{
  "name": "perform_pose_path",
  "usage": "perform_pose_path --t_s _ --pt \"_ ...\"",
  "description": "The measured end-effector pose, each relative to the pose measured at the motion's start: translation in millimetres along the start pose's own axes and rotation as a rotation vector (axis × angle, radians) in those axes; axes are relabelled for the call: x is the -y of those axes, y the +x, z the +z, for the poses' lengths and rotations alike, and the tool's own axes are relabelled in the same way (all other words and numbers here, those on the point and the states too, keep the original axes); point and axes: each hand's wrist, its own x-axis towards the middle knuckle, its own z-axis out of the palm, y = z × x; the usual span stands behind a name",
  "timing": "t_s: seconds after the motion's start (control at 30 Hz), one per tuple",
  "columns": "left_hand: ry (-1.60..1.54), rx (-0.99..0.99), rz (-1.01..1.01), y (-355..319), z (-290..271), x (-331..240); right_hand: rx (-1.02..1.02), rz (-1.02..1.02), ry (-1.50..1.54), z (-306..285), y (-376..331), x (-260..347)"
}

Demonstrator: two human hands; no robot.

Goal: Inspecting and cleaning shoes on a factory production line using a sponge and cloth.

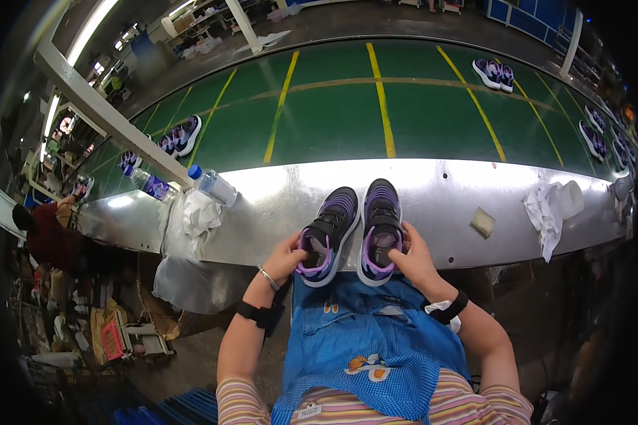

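Observation:
Side by side at the metal ledge's near edge are two dark sneakers with purple trim and white soles, their toes pointing away from me. My left hand (285, 256) grips the heel of the left sneaker (331, 223), its thumb inside the collar. On the right sneaker (382, 219), my right hand (412, 256) holds the heel the same way, thumb at the opening. The heels overhang the edge, close to my blue apron (376, 333). Both insides are partly visible.
Beyond the metal ledge (290, 184) runs a green conveyor belt (326, 106) with yellow lines, carrying more sneakers (494, 74). Left are bottles (213, 185) and a white cloth (193, 216) by a metal post; right, a small pad (483, 222) and crumpled white paper (542, 216). A person (49, 230) works far left.

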Motion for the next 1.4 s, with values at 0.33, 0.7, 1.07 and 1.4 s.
perform_pose_path --t_s 0.33,0.7,1.07,1.4 --pt "-0.84 0.109 -0.093 -18 48 27 0.233 0.306 1.067 -2 -45 0" --pt "-0.929 0.178 -0.039 -23 54 26 0.286 0.255 1.156 -10 -47 -10" --pt "-0.835 0.105 -0.031 -23 55 23 0.209 0.177 0.825 -11 -49 -15" --pt "-0.52 0.096 0.254 -36 46 28 0.139 0.106 0.575 -25 -50 -3"
